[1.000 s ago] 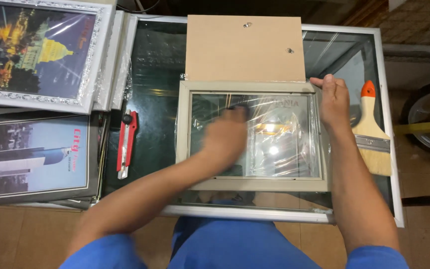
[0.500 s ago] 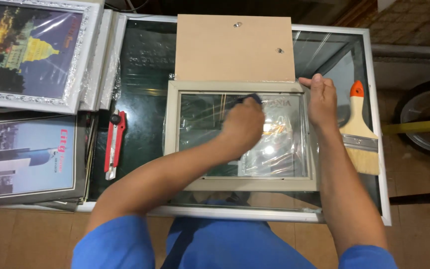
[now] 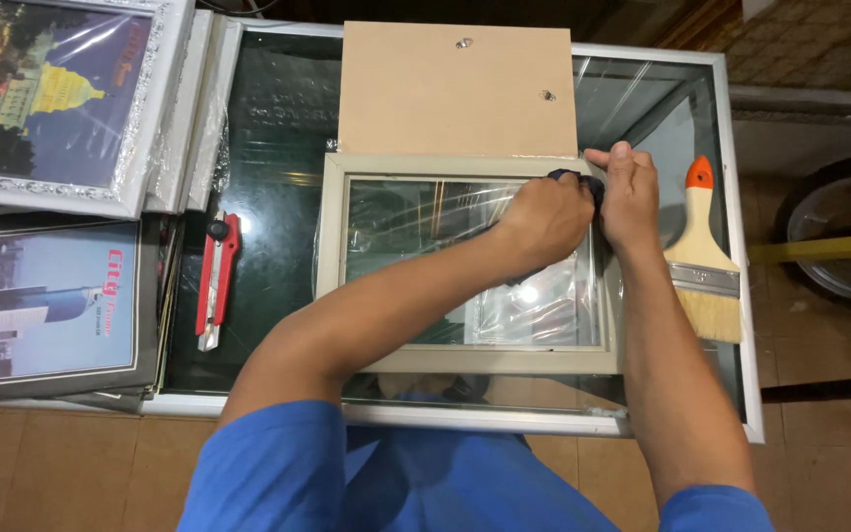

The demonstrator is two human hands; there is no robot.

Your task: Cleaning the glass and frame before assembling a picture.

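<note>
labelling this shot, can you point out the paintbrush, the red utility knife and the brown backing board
paintbrush (image 3: 704, 264): head view, on the wooden handle just above the metal band
red utility knife (image 3: 217, 281): head view, on the middle of its red body
brown backing board (image 3: 455, 94): head view, on the bare centre of the board

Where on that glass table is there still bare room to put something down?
Bare glass table shows between the red utility knife and the beige frame, and in the far right corner above the paintbrush. The left edge is crowded with stacked framed pictures. Both hands, left hand and right hand, fill the frame's top right corner.
</note>
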